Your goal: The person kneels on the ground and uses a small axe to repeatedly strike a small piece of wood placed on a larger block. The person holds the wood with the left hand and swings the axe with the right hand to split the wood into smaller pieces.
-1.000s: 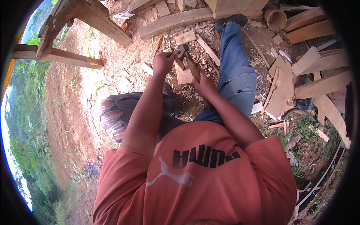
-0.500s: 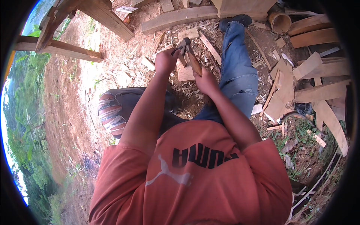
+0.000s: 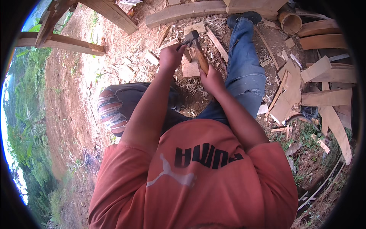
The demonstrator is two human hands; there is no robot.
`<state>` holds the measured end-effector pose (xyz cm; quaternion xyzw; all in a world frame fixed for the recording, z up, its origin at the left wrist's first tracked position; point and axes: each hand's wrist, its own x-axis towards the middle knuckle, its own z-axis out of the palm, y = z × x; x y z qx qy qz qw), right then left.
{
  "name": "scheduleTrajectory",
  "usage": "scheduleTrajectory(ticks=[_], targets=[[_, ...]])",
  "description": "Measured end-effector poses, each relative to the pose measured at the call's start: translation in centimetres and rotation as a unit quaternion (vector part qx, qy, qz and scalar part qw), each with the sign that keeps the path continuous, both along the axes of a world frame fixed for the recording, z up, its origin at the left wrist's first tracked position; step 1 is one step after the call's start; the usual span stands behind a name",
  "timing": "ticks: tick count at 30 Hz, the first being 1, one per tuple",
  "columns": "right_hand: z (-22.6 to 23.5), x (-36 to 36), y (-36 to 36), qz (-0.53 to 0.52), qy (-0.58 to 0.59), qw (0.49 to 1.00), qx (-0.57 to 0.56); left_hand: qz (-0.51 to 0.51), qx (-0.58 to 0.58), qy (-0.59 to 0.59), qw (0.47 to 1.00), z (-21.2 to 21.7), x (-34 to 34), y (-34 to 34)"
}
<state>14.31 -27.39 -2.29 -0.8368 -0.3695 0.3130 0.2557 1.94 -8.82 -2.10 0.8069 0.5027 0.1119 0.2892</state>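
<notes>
Hatchet: a small axe (image 3: 196, 49) with a dark metal head and a brown wooden handle, held out in front of the seated person, its head just above a pale wood block (image 3: 189, 68) on the ground.
Right hand: the right hand (image 3: 212, 79) is wrapped tight around the lower end of the handle.
Left hand: the left hand (image 3: 171, 56) is curled closed beside the axe head; what its fingers pinch I cannot tell.
Handling: likely head-heavy and stiff, with a sharp edge; safest taken by the wooden handle, low down.
Ground: reddish dirt strewn with wood chips and shavings.
Surroundings: an outstretched leg in blue jeans (image 3: 244, 68), with offcut planks (image 3: 324, 99) heaped to the right.
</notes>
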Motion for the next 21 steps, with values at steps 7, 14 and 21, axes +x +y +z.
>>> scheduleTrajectory(ticks=[7, 14, 21], targets=[[0.4, 1.5, 1.7, -0.029, 0.024, 0.999, 0.001, -0.023, 0.023, 0.000, 0.999, -1.1, -0.4, 0.9], [-3.2, 0.3, 0.9, 0.030, 0.001, 0.998, -0.052, 0.024, 0.058, -0.073, 0.995, -1.8, -0.9, 1.2], [0.8, 0.2, 2.1, -0.012, 0.020, 0.999, 0.035, 0.025, 0.035, -0.042, 0.998, -1.4, -0.8, 0.6]])
